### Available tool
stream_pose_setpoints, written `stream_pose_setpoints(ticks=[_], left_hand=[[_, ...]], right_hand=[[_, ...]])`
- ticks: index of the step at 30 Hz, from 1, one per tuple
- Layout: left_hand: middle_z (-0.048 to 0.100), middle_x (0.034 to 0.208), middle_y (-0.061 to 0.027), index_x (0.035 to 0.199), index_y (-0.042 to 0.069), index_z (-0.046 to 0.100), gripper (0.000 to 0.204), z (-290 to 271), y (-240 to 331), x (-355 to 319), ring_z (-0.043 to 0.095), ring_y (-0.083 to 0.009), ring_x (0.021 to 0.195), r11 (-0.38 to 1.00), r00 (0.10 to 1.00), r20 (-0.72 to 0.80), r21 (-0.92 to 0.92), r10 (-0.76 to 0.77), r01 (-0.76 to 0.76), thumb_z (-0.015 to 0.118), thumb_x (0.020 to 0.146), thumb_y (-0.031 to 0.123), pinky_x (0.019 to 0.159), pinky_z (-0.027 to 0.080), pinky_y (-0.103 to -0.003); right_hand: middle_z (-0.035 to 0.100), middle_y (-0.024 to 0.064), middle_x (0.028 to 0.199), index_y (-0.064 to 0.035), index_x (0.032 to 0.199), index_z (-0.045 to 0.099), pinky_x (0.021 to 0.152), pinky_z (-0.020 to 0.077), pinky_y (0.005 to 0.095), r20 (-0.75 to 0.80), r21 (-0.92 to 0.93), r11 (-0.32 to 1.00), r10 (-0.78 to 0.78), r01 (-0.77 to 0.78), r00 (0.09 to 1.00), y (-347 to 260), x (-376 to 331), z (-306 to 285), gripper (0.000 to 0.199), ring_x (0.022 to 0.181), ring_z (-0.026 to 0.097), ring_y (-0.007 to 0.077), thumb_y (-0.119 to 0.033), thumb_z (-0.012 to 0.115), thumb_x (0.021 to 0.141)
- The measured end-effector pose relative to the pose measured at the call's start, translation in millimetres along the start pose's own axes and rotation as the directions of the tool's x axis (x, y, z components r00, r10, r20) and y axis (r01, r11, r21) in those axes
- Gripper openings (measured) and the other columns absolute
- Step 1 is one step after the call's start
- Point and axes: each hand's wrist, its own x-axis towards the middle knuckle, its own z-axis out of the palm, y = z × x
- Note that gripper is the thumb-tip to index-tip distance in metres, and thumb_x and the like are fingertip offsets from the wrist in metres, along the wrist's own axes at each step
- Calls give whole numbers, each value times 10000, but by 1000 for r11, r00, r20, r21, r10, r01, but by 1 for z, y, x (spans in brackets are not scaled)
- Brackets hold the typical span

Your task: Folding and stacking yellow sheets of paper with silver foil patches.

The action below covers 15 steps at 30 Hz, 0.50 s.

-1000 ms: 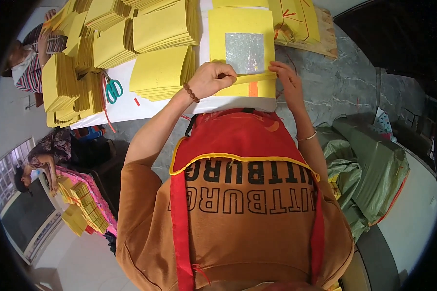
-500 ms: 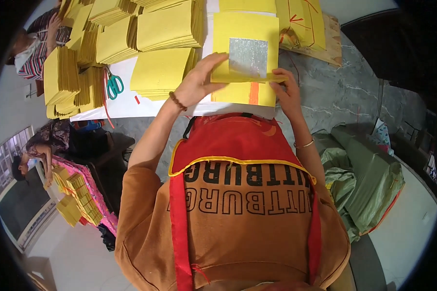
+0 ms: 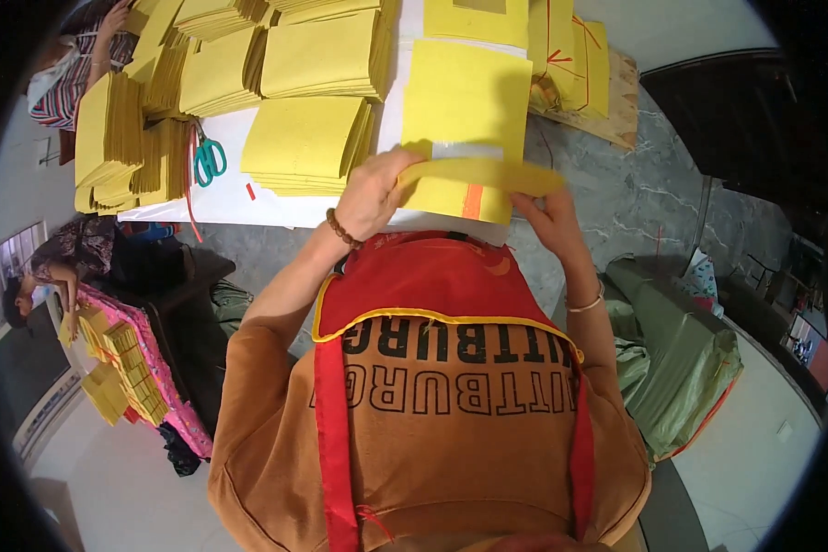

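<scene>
A yellow paper sheet (image 3: 478,172), bent into a curved band and blurred by motion, is stretched between my hands at the table's near edge. My left hand (image 3: 374,195) pinches its left end. At the other end, my right hand (image 3: 554,223) has its thumb and fingers around the paper, partly hidden by it. Beneath and behind the band lies more yellow paper (image 3: 469,97). A strip of a silver patch (image 3: 465,149) shows just above the band, and an orange stripe (image 3: 472,201) below it.
Thick stacks of folded yellow paper (image 3: 317,60) cover the table's left side, near green-handled scissors (image 3: 210,161). Tied yellow bundles (image 3: 584,74) rest on a board at right. Green wrapped bales (image 3: 676,350) stand lower right. Two other people (image 3: 74,87) are at the left.
The sheet's near part has risen into a curved band, and most of the silver patch is now covered. Both my hands have shifted toward me, and the right one slightly outward.
</scene>
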Motion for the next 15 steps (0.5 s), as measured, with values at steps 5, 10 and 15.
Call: stream_pose_setpoints(ticks=[5, 10, 15], left_hand=[[535, 601, -184, 841, -7, 514, 252, 20, -9, 4, 548, -316, 546, 913, 917, -79, -156, -392, 377, 537, 906, 235, 513, 416, -390], [534, 575, -147, 840, -16, 513, 243, 26, -26, 15, 538, -220, 513, 834, 859, -37, -264, -510, 484, 565, 879, 218, 490, 397, -353], [603, 641, -107, 1029, -14, 522, 240, 32, -19, 20, 548, -170, 534, 786, 835, -92, -407, -543, 466, 584, 855, 138, 499, 414, -319]], right_hand=[[639, 68, 765, -50, 1076, 611, 600, 439, 268, 0, 182, 858, 488, -480, 873, 0, 2, 17, 290, 645, 580, 143, -156, 656, 811], [602, 19, 698, -41, 1166, 574, 540, 406, 225, -171, 432, 784, 557, -446, 813, -2, 11, 33, 365, 597, 519, 62, -118, 641, 815], [642, 38, 803, -26, 1229, 541, 609, 443, 215, -137, 273, 825, 542, -495, 829, 6, 6, 33, 439, 672, 548, 59, -88, 643, 806]])
